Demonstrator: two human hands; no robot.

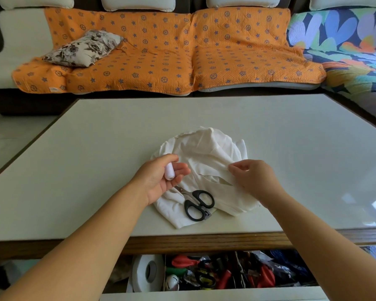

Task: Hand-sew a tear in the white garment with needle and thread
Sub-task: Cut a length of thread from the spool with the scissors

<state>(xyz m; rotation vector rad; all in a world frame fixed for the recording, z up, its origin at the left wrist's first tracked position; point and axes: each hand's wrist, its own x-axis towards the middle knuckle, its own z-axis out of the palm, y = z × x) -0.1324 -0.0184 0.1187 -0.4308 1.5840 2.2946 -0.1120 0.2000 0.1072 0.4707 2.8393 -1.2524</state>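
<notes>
The white garment (204,148) lies crumpled on the desk (96,137), with the scissors (197,202) laid on its near part. The tear (223,181) gapes just right of the scissors. Beyond them to the left, the thread spool (169,170) is clamped in the left hand's (159,179) grip. Beyond them to the right, the right hand's (254,179) grip is drawn together at a fold, though what is pinched cannot be told. No needle can be made out. If thread is tugged sharply, the spool could be pulled loose and rolled off the desk.
</notes>
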